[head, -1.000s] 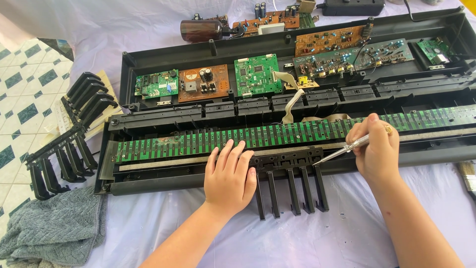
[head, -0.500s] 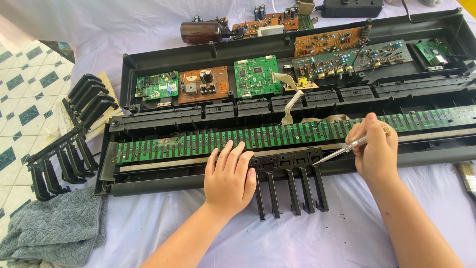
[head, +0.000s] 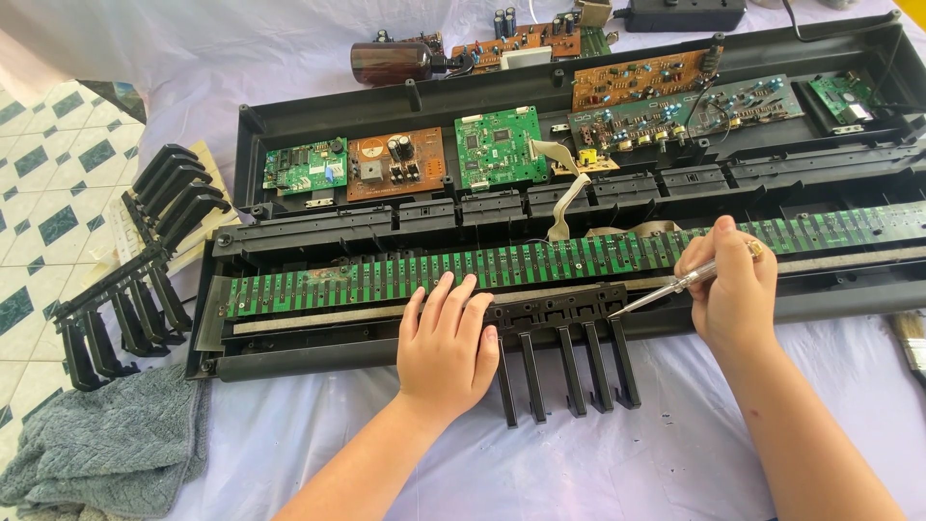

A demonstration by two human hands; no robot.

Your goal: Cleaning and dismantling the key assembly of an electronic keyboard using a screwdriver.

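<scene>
The right hand pinches a screwdriver, its tip on the black key block. At nine o'clock, the left hand lies flat, grip wide, on the keyboard chassis.

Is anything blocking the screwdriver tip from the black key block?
Nothing visible does. The right hand holds the screwdriver, and its tip already sits at the black key block's right end. The left hand rests farther left.

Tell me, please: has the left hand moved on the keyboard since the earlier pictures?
No. The left hand lies flat at the same spot, its fingertips at the long green circuit strip, just left of the black key block.
</scene>
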